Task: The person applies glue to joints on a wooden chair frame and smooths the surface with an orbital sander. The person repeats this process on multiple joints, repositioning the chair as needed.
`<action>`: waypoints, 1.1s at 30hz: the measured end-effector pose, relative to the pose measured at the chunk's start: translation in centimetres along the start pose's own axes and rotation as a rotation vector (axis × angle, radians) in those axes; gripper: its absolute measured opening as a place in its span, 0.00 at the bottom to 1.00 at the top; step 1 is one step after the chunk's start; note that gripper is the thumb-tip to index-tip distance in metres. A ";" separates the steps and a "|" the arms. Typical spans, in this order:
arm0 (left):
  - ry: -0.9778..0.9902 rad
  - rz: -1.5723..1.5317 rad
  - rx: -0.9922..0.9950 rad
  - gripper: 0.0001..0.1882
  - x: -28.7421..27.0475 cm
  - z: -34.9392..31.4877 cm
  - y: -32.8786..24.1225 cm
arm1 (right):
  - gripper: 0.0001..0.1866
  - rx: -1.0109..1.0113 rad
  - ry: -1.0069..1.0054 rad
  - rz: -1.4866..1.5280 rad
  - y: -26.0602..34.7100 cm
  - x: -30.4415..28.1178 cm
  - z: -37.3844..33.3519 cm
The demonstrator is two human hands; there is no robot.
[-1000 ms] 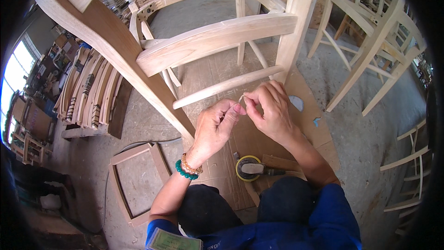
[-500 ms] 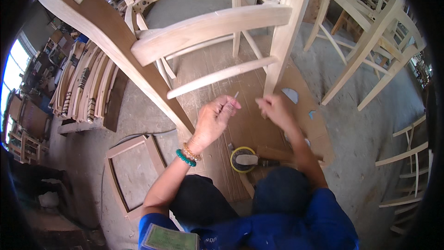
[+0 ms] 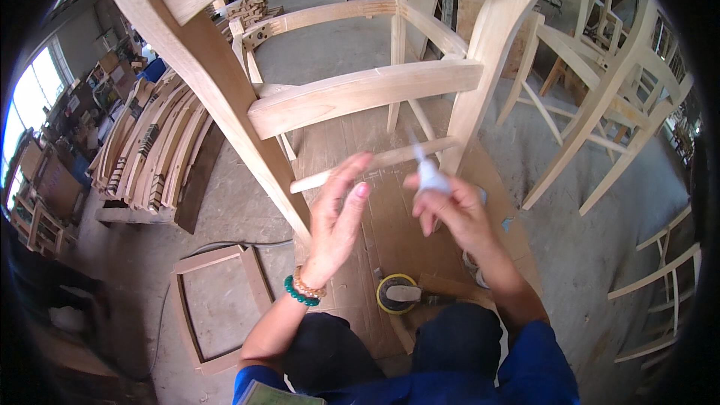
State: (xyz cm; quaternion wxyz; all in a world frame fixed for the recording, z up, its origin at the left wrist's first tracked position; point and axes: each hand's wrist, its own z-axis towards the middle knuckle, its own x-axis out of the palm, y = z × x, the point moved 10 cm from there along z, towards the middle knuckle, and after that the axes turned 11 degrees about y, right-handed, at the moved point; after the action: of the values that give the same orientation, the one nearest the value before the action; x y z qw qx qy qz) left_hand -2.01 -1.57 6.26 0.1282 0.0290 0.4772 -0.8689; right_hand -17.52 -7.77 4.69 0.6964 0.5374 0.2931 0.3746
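Note:
My right hand (image 3: pixel 459 216) is closed around a small white squeeze bottle (image 3: pixel 431 177); its thin pointed nozzle is tilted upward and smeared by motion. My left hand (image 3: pixel 339 214), with beaded bracelets on the wrist, is open beside it, thumb and fingers apart and nothing visible in it. Both hands are just in front of an unfinished pale wooden chair frame. Its wide curved rail (image 3: pixel 364 96) spans two legs, and below it runs a thin rung (image 3: pixel 405 154), partly hidden by my fingers and the bottle.
A disc sander (image 3: pixel 397 294) with a yellow rim lies on the cardboard sheet (image 3: pixel 360 244) between my knees. At left are a rectangular wooden frame (image 3: pixel 184 315) and stacked curved wood pieces (image 3: pixel 154 142). More unfinished chairs (image 3: pixel 592 105) stand at right.
The white bottle now shows in my right hand, nozzle up. My left hand has gone from a pinch on a thin pale tip to open fingers. The view has tilted up slightly.

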 end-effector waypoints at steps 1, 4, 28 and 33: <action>-0.084 0.194 0.115 0.15 -1.2 0.0 -1.8 | 0.14 -0.078 -0.098 -0.136 2.5 -1.8 -0.4; -0.439 0.556 0.233 0.18 -6.1 -1.8 -4.4 | 0.10 -0.264 -0.380 -0.377 9.4 -4.1 -0.9; -0.550 0.557 -0.057 0.20 -11.4 -1.8 2.6 | 0.10 -0.399 -0.533 -1.060 15.8 -1.2 3.2; -0.539 0.556 -0.056 0.20 -11.4 -1.8 2.8 | 0.10 -0.388 -0.512 -1.075 15.7 -1.0 3.4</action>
State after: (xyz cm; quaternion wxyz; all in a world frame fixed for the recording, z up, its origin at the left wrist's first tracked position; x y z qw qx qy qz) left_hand 9.57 0.70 4.93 0.4804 -0.0754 0.4238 -0.7642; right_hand -18.55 -8.20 20.71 0.9206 0.2512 0.2730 -0.1222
